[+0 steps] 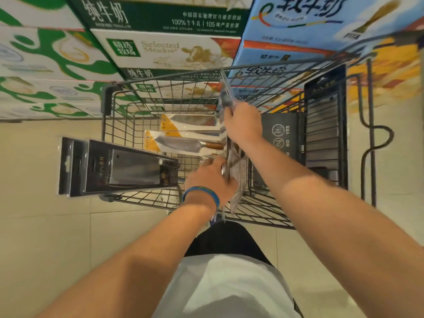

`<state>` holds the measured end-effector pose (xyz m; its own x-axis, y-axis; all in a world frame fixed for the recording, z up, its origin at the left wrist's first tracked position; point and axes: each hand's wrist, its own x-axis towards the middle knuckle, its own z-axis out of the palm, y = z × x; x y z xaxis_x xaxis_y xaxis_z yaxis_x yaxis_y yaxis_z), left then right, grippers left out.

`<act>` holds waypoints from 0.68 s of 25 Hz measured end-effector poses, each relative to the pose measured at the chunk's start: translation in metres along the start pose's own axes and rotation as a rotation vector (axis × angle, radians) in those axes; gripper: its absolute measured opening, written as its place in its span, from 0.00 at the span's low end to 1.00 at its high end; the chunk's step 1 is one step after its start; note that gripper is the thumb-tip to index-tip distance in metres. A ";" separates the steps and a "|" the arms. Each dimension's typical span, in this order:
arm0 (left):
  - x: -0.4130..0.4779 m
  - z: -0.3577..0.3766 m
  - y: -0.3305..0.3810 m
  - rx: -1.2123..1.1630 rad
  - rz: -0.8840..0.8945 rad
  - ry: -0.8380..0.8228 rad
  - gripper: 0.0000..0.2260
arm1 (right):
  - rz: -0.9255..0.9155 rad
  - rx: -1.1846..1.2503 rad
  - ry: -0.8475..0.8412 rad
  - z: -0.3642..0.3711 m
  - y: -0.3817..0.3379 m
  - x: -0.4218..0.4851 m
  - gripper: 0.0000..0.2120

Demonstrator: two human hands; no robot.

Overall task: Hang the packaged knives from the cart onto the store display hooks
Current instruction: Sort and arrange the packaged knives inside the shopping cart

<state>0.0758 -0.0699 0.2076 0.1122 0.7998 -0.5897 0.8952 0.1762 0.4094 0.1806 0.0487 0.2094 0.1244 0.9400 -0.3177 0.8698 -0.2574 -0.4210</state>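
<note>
A wire cart stands in front of me. My left hand, with a blue wristband, grips black packaged cleavers that stick out leftward over the cart's side. My right hand holds up a clear knife package on edge above the basket. Beside my left hand stand more clear packages. Two yellow-carded packaged knives lie flat in the basket. Another black package leans upright at the cart's right end. No display hooks are in view.
Stacked milk cartons, green and white and blue, rise right behind the cart. A black child-seat flap with printed signs sits in the cart. Beige floor tiles lie on both sides.
</note>
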 end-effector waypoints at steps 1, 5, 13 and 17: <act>0.000 -0.001 0.001 0.003 0.000 0.002 0.24 | -0.067 0.010 0.061 -0.010 -0.013 -0.007 0.14; 0.007 -0.013 -0.009 -0.123 -0.097 0.036 0.20 | -0.280 0.191 0.353 -0.068 -0.028 -0.040 0.17; 0.009 -0.021 -0.015 -0.118 -0.079 -0.020 0.18 | -0.296 0.120 0.422 -0.045 0.004 -0.198 0.26; 0.010 -0.022 -0.017 -0.100 -0.078 -0.032 0.19 | 0.124 0.092 -0.095 0.012 0.019 -0.198 0.30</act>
<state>0.0520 -0.0523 0.2100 0.0596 0.7630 -0.6436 0.8546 0.2942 0.4279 0.1665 -0.1451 0.2543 0.1786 0.8754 -0.4493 0.8024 -0.3938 -0.4483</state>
